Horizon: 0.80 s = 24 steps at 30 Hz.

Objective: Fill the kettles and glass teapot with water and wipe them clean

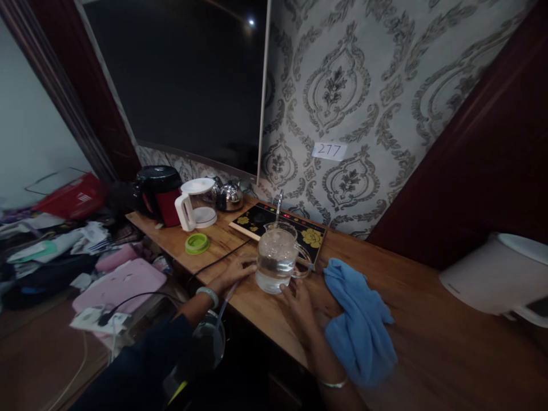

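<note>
A clear glass pitcher (274,265) with a handle on its right holds water. It stands upright on the wooden counter (252,299), in front of a black panel with gold flowers (314,237). Behind its rim rises a thin metal spout (279,206). My left hand (240,269) is at the pitcher's left side, its fingers stretched toward the glass. Low on the right, my right hand (299,308) has its fingers apart beside the base. Both hands look very close to the glass or touching it; I cannot tell which. A blue cloth (359,325) lies crumpled right of my right hand.
Left along the counter are a lime green lid (197,244), a white-handled glass jug (201,202), a shiny metal kettle (230,197) and a red-and-black appliance (165,194). A pale pitcher (492,274) stands far right. Below the counter edge is a clear container (214,337) with a tube.
</note>
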### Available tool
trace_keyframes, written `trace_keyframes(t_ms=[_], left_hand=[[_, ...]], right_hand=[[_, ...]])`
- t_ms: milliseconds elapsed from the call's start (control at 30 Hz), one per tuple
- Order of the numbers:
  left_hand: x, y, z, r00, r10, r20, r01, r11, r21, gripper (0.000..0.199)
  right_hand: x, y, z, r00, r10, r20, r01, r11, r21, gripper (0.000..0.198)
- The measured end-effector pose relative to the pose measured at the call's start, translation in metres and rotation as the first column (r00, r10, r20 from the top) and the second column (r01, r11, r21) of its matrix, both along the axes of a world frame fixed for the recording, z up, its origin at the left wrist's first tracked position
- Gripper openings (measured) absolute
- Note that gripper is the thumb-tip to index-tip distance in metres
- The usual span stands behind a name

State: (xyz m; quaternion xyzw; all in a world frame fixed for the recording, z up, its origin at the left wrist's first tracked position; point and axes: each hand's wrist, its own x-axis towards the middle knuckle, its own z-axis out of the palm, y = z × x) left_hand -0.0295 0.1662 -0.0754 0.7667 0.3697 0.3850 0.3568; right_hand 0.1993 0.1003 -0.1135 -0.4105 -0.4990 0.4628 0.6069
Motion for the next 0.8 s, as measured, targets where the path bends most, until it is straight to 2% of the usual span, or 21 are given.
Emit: trace_keyframes(t_ms=[200,533,800], left_hand=[[-0.0017,0.0025,-0.0023,0.999,0.014,-0.045,-0.014,1.000,0.005,0.044],[-0.0003,0.0004,-0.0008,1.000,0.002,-0.010,-0.003,1.000,-0.008,0.043],[-0.0027,0.0038,-0.0033,0.999,0.007,-0.035,-0.007,1.000,-0.020,0.043]], right_hand=[[-0.0018,-0.0036,0.0050,1.000,-0.013,-0.004,0.013,1.000,0.005,0.067],[0.0003,-0.0002,-0.0011,1.000,-0.003,-0.010,0.003,1.000,-0.002,0.068],[-0.0009,-0.0004,-0.0020,1.000,-0.007,-0.024,0.007,1.000,-0.018,0.061]])
